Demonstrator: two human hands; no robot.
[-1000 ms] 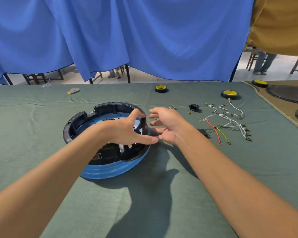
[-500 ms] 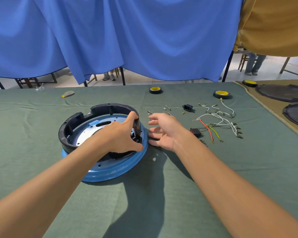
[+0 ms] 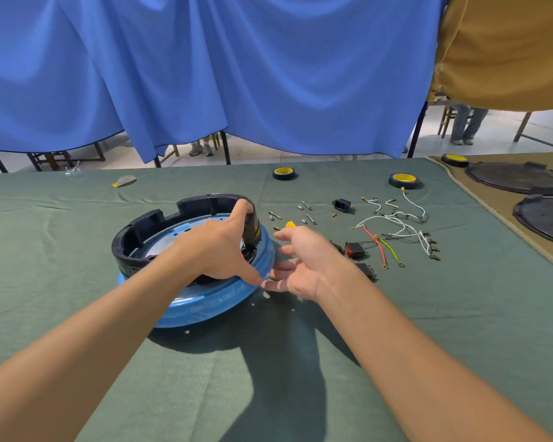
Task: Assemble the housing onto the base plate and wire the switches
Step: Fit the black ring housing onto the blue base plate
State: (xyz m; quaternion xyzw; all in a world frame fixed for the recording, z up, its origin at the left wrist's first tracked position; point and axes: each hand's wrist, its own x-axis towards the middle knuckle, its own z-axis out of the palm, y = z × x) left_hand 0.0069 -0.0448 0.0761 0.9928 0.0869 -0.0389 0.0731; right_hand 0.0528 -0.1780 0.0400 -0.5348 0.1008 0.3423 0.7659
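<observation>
A black ring-shaped housing (image 3: 147, 223) sits on the round blue base plate (image 3: 211, 303) left of the table's middle. My left hand (image 3: 216, 247) grips the housing's right wall, thumb inside and fingers over the rim, reaching the blue edge. My right hand (image 3: 304, 260) hovers open just right of the base plate, fingertips close to its rim. A red rocker switch (image 3: 353, 249) and a black switch (image 3: 366, 270) lie right of that hand. Loose wires (image 3: 396, 229) in white, red and yellow-green lie further right.
Several small screws (image 3: 307, 215), a black power socket (image 3: 342, 205) and a yellow piece (image 3: 290, 224) lie behind my right hand. Two tape rolls (image 3: 284, 173) (image 3: 403, 179) stand at the back. Black round covers (image 3: 517, 177) rest on a brown cloth at the right.
The housing has settled flatter on the blue base plate. My left hand stays on its right wall, and my right hand has dropped lower beside the plate's rim.
</observation>
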